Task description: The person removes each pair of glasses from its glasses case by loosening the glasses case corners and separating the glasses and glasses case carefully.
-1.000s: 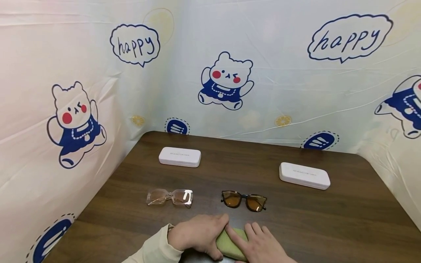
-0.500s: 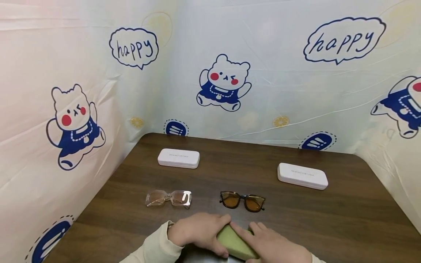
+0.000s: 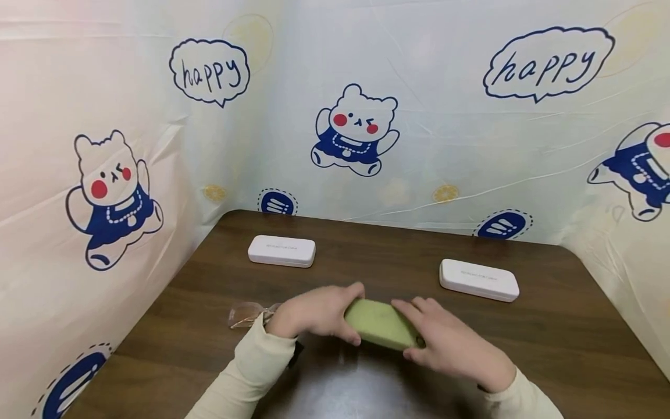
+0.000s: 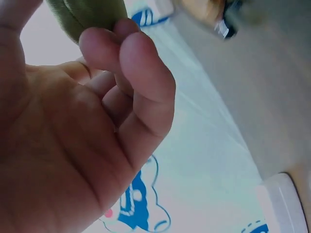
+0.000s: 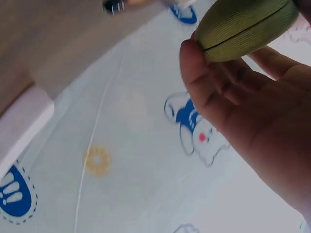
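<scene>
A green glasses case [image 3: 382, 322], closed along its seam, is held between both hands over the middle of the table. My left hand [image 3: 321, 311] grips its left end with curled fingers and thumb. On the other end, my right hand [image 3: 452, 337] pinches the case between fingers and thumb. The right wrist view shows the seam of the green case [image 5: 248, 31] running along its side. Behind my left wrist, clear-framed glasses [image 3: 243, 314] are partly covered. The case and hands hide the spot where dark-framed glasses with amber lenses lay.
Two white glasses cases lie farther back on the brown wooden table [image 3: 565, 326]: one white case [image 3: 281, 251] at the left, another white case [image 3: 478, 280] at the right. A printed cloth [image 3: 455, 134] hangs around the table's back and sides.
Both hands have raised the green case from near the front edge and moved it forward, turning it more lengthwise across. It now covers the amber-lens glasses, and the left arm covers part of the clear ones.
</scene>
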Tool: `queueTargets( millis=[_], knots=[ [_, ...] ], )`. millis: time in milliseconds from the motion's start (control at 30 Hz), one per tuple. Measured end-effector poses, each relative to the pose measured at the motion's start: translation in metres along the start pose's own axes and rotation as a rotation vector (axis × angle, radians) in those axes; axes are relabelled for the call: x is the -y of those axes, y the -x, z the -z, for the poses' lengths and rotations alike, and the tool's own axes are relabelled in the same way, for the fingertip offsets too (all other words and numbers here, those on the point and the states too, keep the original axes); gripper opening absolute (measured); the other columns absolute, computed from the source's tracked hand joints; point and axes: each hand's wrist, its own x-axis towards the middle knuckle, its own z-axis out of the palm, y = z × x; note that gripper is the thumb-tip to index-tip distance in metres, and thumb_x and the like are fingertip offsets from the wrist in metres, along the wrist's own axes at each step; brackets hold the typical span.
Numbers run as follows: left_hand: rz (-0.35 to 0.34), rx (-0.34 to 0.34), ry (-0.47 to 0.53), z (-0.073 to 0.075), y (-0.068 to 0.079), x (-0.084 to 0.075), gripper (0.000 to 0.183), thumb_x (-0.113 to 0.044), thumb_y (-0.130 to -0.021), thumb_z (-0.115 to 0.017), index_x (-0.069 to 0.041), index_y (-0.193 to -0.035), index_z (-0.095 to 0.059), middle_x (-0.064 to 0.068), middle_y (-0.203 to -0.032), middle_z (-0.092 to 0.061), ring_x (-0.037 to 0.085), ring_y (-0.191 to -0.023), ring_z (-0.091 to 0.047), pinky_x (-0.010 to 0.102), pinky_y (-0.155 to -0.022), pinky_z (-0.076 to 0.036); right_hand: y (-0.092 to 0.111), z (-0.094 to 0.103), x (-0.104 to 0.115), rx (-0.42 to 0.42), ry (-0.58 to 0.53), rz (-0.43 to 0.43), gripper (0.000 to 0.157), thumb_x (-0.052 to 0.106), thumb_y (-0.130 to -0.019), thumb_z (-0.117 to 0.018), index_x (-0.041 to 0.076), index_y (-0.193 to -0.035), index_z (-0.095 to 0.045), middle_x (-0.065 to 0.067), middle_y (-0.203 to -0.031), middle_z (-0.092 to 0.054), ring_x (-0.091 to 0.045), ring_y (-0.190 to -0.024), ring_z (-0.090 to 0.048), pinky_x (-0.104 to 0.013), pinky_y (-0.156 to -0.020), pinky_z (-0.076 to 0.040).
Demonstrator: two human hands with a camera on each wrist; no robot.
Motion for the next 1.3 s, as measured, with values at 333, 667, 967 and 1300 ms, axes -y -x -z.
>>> queueTargets(
  millis=[333,667,967,1300],
  knots=[
    [0.219,-0.191,-0.079,0.010,-0.052,0.006,0.064,-0.040,-0.081,-0.085,-0.018,-0.132,-0.054,-0.001,-0.092,-0.066,0.017,-0.077,-0.060,0.039,-0.069,-0.048,-0.054,0.006,-0.046,-0.047,-0.064,-0.180,0.069,0.008,-0.082,-0.081,-0.007,-0.142,-0.050,-0.022,-0.133,-0.057,-0.040,-0.118,-0.055,-0.054,-0.098,-0.045],
    [0.370,-0.328,-0.048,-0.003,-0.092,0.009,0.079,-0.034,-0.091,-0.076,-0.003,-0.152,-0.036,0.022,-0.119,-0.061,0.034,-0.102,-0.064,0.047,-0.081,-0.052,-0.095,-0.012,-0.070,-0.112,0.026,-0.298,0.067,0.002,-0.086,-0.075,0.001,-0.147,-0.047,-0.025,-0.140,-0.051,-0.050,-0.128,-0.043,-0.068,-0.093,-0.039],
    [0.415,-0.305,0.027,-0.014,-0.103,0.029,0.079,-0.034,-0.095,-0.070,-0.001,-0.155,-0.029,0.025,-0.130,-0.056,0.038,-0.115,-0.058,0.048,-0.092,-0.049,-0.108,-0.038,-0.087,-0.107,-0.063,-0.294,0.064,-0.005,-0.087,-0.067,0.000,-0.147,-0.046,-0.032,-0.136,-0.047,-0.050,-0.128,-0.044,-0.061,-0.100,-0.040],
    [0.445,-0.313,0.023,-0.019,-0.103,0.034,0.046,-0.023,-0.096,-0.067,-0.003,-0.132,-0.045,0.014,-0.101,-0.062,0.030,-0.082,-0.062,0.046,-0.074,-0.050,-0.106,-0.044,-0.092,-0.093,-0.082,-0.288,0.037,-0.008,-0.084,-0.069,0.004,-0.114,-0.050,-0.026,-0.116,-0.056,-0.039,-0.107,-0.057,-0.051,-0.087,-0.049]
  ],
)
